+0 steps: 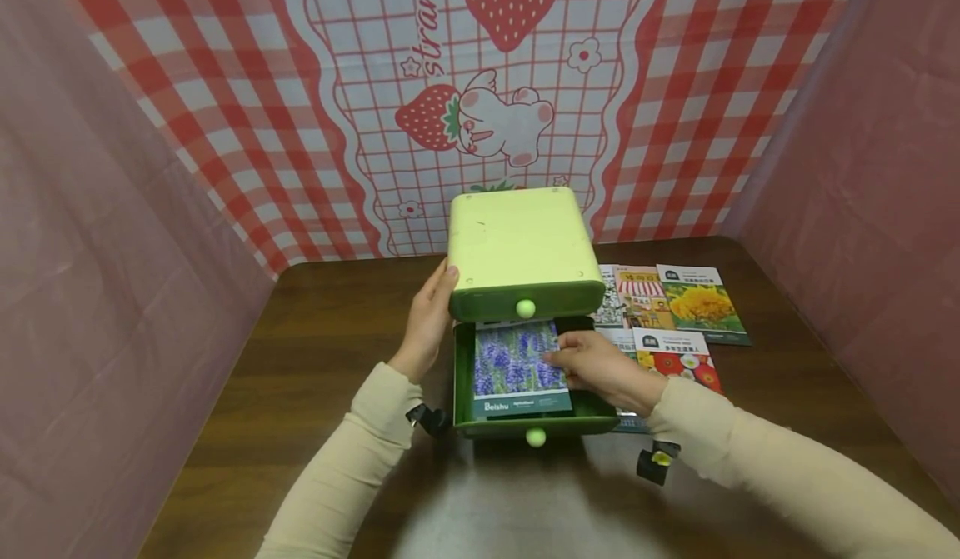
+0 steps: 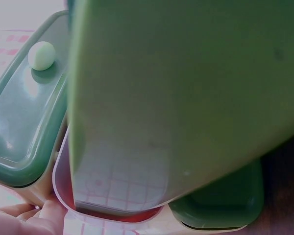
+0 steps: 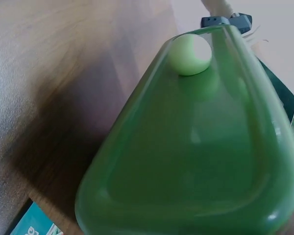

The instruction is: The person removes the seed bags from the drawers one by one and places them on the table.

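Observation:
A small light-green cabinet [image 1: 521, 234] stands mid-table. Its middle drawer [image 1: 592, 426] is pulled out, with a round pale knob [image 1: 536, 437]. Inside lies a seed packet [image 1: 517, 367] with purple flowers and "Beishu" along its lower edge. My right hand [image 1: 600, 367] pinches that packet's right edge, over the drawer's right side. Against the cabinet's left side rests my left hand [image 1: 429, 317], its fingers lying along the wall. Closed upper [image 2: 19, 112] and lower [image 2: 225, 203] drawer fronts flank the extended one in the left wrist view. The right wrist view mostly shows the extended drawer's front [image 3: 196, 152].
Several seed packets lie right of the cabinet, including one with a yellow flower [image 1: 701, 305] and one with red poppies [image 1: 678, 363]. A checked strawberry cloth [image 1: 480, 42] hangs behind the wooden table [image 1: 322, 351]. Pink cloth [image 1: 97, 234] hangs at both sides.

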Demonstrator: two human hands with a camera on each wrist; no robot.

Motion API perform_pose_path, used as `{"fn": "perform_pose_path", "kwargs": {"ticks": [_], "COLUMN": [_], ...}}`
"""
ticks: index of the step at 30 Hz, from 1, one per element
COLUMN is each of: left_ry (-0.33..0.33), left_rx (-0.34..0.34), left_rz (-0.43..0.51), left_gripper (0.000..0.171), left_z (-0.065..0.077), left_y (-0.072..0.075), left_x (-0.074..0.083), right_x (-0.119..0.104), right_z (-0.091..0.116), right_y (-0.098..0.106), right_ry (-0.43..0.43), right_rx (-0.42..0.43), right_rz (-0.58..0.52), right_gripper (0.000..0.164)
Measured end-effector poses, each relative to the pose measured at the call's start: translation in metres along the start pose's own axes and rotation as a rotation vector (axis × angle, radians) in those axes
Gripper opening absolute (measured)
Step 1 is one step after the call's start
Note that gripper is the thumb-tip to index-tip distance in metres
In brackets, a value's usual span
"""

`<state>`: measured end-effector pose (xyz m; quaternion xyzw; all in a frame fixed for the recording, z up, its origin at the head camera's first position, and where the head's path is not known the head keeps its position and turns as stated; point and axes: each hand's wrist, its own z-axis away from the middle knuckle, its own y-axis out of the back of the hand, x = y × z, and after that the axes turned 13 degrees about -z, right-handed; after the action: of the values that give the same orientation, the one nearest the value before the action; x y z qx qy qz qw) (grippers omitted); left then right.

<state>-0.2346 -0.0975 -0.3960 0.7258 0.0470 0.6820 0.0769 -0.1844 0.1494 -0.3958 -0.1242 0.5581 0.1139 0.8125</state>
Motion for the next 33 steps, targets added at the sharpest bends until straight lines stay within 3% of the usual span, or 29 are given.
{"fn": "perform_pose_path", "kwargs": {"ticks": [6, 14, 26, 28, 31, 33], "left_ry": [-0.004, 0.003, -0.004, -0.007, -0.009, -0.014], "left_rx": [0.013, 0.019, 0.018, 0.012, 0.007, -0.001], "left_rz": [-0.003, -0.016, -0.001, 0.005, 0.013, 0.018], "left_gripper": [0.059, 0.058, 0.058, 0.058, 0.058, 0.058], "left_z": [0.000, -0.001, -0.001, 0.000, 0.000, 0.001], "left_y": [0.000, -0.001, -0.001, -0.001, -0.001, -0.001], "left_x": [-0.001, -0.001, -0.001, -0.001, -0.001, -0.001], "right_x": [-0.005, -0.014, -0.013, -0.013, -0.012, -0.011], "right_z": [0.010, 0.032, 0.060, 0.065, 0.070, 0.074], "right_y": [0.004, 0.019, 0.048, 0.055, 0.066, 0.073], "right_ry": [-0.012, -0.055, -0.079, -0.092, -0.115, -0.121], "right_rx": [-0.016, -0.042, -0.068, -0.042, -0.001, 0.018], "right_rz": [-0.014, 0.055, -0.002, 0.018, 0.053, 0.067], "right_gripper": [0.026, 0.034, 0.017, 0.028, 0.056, 0.062]}}
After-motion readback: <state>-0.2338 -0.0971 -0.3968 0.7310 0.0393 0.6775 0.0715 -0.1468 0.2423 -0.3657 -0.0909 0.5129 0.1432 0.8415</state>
